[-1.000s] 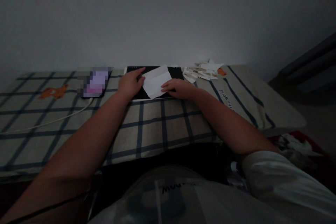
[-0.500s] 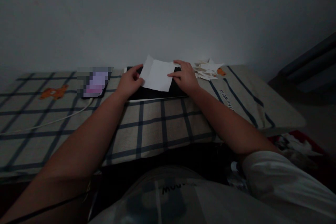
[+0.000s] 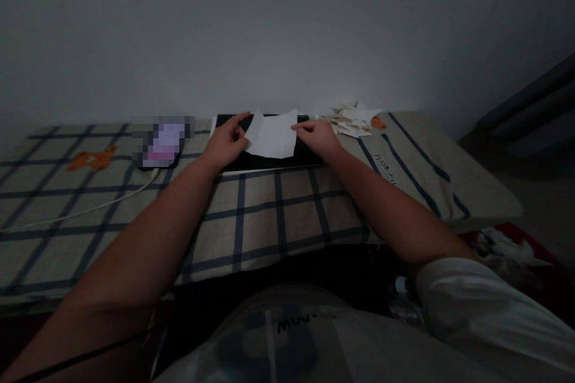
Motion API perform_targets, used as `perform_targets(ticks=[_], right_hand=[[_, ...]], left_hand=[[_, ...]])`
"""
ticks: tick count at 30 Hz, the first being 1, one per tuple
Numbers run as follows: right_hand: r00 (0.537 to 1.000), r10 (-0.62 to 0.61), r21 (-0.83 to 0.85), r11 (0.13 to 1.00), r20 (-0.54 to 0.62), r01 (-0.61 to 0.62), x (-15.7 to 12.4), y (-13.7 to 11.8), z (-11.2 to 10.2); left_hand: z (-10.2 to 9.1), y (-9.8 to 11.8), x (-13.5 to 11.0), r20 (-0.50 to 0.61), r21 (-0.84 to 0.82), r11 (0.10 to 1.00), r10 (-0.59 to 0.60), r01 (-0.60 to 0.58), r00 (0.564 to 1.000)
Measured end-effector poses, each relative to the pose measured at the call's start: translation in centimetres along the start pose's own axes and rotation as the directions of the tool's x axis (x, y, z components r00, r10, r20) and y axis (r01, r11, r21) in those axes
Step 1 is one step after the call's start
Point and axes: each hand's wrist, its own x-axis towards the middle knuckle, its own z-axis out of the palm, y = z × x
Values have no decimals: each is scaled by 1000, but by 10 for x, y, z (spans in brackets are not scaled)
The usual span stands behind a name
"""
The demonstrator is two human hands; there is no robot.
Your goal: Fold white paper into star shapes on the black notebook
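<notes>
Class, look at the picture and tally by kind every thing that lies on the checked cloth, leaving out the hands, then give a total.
White paper sheet, held at its edges by the left hand and right hand: 1
Black mat under it: 1
Phone: 1
White cable: 1
Heap of paper scraps: 1
Total: 5

Left hand (image 3: 227,142), right hand (image 3: 320,136) pinch white paper (image 3: 274,135) over black board (image 3: 269,158).
</notes>
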Motion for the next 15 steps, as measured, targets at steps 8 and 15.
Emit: perform_targets(ticks=[8,15], right_hand=[[999,22,169,985,-22,-18,0,-1,1],[1000,-6,224,975,1,5,1,-2,3]], left_hand=[[3,1,1,-18,-11,998,-69,69,997],[3,4,1,-39,-167,982,-99,91,994]])
